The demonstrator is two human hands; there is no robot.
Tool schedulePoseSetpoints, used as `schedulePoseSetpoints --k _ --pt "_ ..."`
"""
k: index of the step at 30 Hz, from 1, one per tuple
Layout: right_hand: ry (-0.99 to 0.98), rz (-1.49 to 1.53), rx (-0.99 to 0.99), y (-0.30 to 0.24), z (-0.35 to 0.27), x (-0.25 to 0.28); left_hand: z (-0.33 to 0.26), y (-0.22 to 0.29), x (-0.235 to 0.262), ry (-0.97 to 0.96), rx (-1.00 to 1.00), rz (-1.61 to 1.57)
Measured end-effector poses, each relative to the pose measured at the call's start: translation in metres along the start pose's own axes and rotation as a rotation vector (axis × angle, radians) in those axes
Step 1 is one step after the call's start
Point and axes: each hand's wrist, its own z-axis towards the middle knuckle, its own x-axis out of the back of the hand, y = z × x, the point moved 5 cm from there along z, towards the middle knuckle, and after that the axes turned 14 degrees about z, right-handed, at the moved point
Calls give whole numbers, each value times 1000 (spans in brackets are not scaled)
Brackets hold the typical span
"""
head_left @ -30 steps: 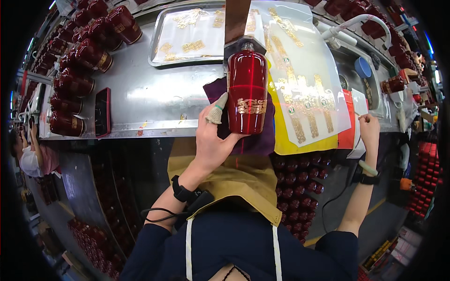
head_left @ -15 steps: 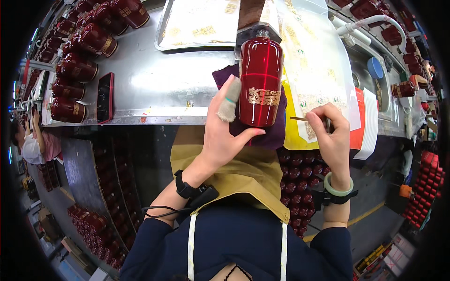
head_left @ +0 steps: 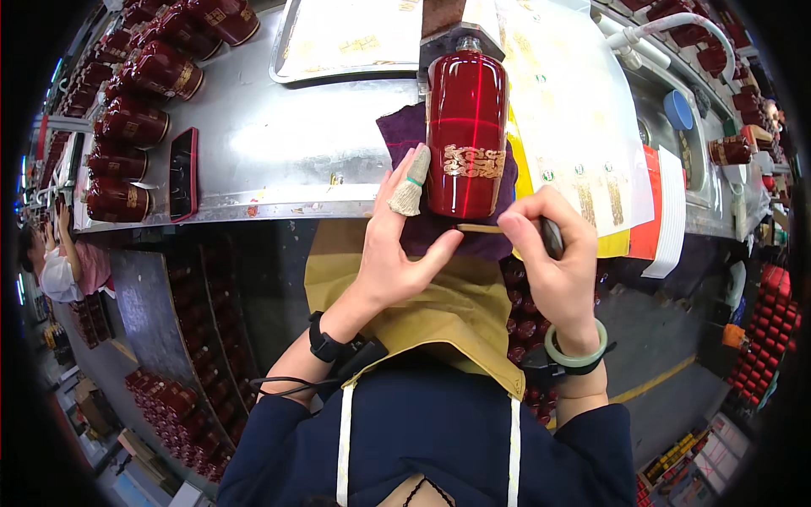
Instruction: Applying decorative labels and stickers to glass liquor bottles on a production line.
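Head cam, looking straight down: a glossy dark red bottle sits front and center at the bench edge, neck pointing away from the person, base toward them. Gold ornament runs around its lower part, and red light lines cross the glass. Its neck end is right by a dark block; can't tell if it actually rests on it.

Left hand is spread, not clasping anything. Its fingers run up along the bottle's left side, one wearing a pale cloth finger sleeve, and the thumb sticks out below the base. Can't really tell how hard, if at all, the fingers press the glass.

Right hand is pinching a thin brown stick, tip aimed left, just below the base and near the left thumb. Something dark is tucked in that hand too, but I can't make out what.

Purple cloth is under the bottle. To the right, a whitish sheet with gold pieces overlaps a yellow sheet; over left, a phone lies near more red bottles.
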Motion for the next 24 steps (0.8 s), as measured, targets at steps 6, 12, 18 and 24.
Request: schedulePoseSetpoints --k 6,12,18,24 --pt "79 22 -23 33 0 -3 -4 -6 -11 -1 128 -326" --pt "163 47 7 46 -5 -1 0 -2 -18 78 153 -325" --pt "140 -87 83 40 -5 -1 2 0 -13 55 165 -356" --pt "143 -97 84 45 -5 -1 2 1 -13 46 193 -428"
